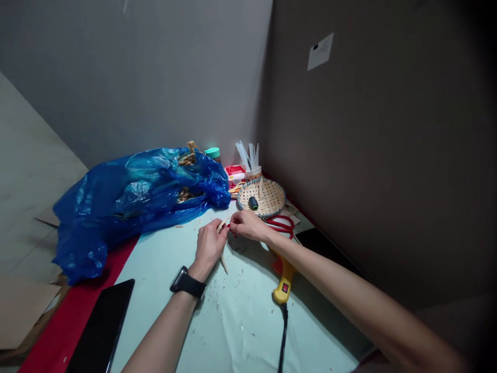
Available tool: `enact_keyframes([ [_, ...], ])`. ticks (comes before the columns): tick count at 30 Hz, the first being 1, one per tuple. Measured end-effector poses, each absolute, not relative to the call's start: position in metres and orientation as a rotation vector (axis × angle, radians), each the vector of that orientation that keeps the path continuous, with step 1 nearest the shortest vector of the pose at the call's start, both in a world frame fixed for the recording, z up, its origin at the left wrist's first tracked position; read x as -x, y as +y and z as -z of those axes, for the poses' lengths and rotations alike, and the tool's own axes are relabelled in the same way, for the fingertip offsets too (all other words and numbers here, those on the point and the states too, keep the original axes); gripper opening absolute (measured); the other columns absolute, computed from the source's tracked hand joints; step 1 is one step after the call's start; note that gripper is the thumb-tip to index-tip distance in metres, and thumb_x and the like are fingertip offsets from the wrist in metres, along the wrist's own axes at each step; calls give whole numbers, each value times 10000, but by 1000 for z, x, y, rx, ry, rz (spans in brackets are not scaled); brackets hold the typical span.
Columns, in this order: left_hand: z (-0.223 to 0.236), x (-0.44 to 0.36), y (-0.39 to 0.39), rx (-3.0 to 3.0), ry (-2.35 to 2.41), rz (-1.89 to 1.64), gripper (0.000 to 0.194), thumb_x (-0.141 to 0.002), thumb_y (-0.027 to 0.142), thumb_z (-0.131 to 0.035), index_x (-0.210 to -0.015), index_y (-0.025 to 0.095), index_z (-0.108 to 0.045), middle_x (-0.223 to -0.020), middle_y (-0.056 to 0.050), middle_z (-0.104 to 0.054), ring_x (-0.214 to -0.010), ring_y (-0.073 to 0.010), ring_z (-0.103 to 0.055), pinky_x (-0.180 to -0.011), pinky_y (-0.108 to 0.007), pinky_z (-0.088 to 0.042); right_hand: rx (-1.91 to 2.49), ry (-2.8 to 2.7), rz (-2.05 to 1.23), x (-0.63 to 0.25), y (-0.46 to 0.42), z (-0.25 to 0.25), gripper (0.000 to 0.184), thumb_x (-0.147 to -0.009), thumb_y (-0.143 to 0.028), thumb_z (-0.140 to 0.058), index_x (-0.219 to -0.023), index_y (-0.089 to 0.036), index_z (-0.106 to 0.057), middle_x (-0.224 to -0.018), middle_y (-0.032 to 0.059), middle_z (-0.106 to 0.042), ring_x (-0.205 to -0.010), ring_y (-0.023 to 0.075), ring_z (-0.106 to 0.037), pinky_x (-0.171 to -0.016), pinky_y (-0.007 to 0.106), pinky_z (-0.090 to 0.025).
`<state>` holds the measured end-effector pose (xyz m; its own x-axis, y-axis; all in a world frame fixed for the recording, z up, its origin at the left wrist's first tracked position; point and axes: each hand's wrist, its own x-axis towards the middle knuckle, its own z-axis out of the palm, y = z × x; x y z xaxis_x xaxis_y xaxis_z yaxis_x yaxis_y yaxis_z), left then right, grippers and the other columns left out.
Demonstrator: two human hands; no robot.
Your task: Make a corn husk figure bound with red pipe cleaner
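My left hand (210, 242), with a black watch on its wrist, is closed around a pale dried husk strip (224, 264), whose tail hangs below the fingers. My right hand (247, 225) meets it from the right, thumb and fingers pinched together. Between the hands a small red bit (229, 226) shows, too small to name, and a thin pale strand curves above it. What the right fingertips grip is mostly hidden. Under my right forearm lies a yellow glue gun (283, 288) with a black cord. Red-handled scissors (282, 226) rest just beyond the right wrist.
A blue plastic bag (135, 191) of dried husks fills the back left. Behind my hands sits a woven basket (274, 199) with a dark thread spool (253, 203). A cup of glue sticks (254, 172) stands behind it. A black tablet (103, 326) lies at front left.
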<state>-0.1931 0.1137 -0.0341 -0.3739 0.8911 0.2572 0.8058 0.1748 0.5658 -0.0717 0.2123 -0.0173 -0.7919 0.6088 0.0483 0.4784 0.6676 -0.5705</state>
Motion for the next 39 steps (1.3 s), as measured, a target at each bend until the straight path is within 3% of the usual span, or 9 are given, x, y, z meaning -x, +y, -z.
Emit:
enact_keyframes([
  [3, 35, 190, 115, -1752, 2359, -872, 189, -833, 208, -491, -894, 191, -669, -827, -89, -712, -755, -218, -588, -658, -284, -323, 873, -2685, -768, 73, 211, 15, 193, -755, -198, -535, -801, -140, -713, -710, 40, -687, -664, 139, -576, -584, 219, -344],
  [8, 34, 191, 115, -1849, 2362, -751, 171, -824, 202, -485, -758, 203, -643, -742, -107, -685, -695, -227, -568, -619, -306, -264, 953, -2703, -661, 78, 210, 20, 227, -762, -269, -552, -841, -146, -726, -773, 77, -701, -700, 170, -596, -603, 242, -345],
  [15, 28, 204, 117, -1838, 2174, -830, 220, -785, 212, -474, -570, 204, -521, -563, -7, -535, -602, -168, -455, -592, -284, -251, 929, -2740, -594, 77, 206, 19, 229, -791, -274, -542, -906, -175, -713, -844, 72, -710, -737, 172, -604, -592, 238, -329],
  [23, 35, 205, 120, -1603, 2109, -1061, 154, -675, 237, -496, -543, 203, -426, -533, 37, -432, -579, -138, -394, -562, -265, -242, 853, -2763, -617, 78, 202, 16, 189, -807, -277, -541, -882, -171, -679, -814, 58, -693, -712, 159, -579, -584, 234, -307],
  [31, 45, 212, 118, -1407, 1961, -1152, 141, -702, 300, -428, -659, 190, -506, -520, 41, -438, -490, -120, -382, -503, -244, -298, 1026, -2679, -587, 77, 190, 15, 213, -841, -276, -524, -981, -182, -653, -905, 66, -698, -767, 172, -591, -574, 246, -279],
  [39, 33, 213, 115, -1576, 1973, -1007, 170, -649, 248, -531, -495, 183, -500, -458, 26, -470, -526, -134, -416, -541, -270, -246, 783, -2644, -538, 81, 192, 26, 151, -814, -139, -516, -909, -143, -634, -818, 69, -676, -725, 160, -568, -618, 244, -309],
])
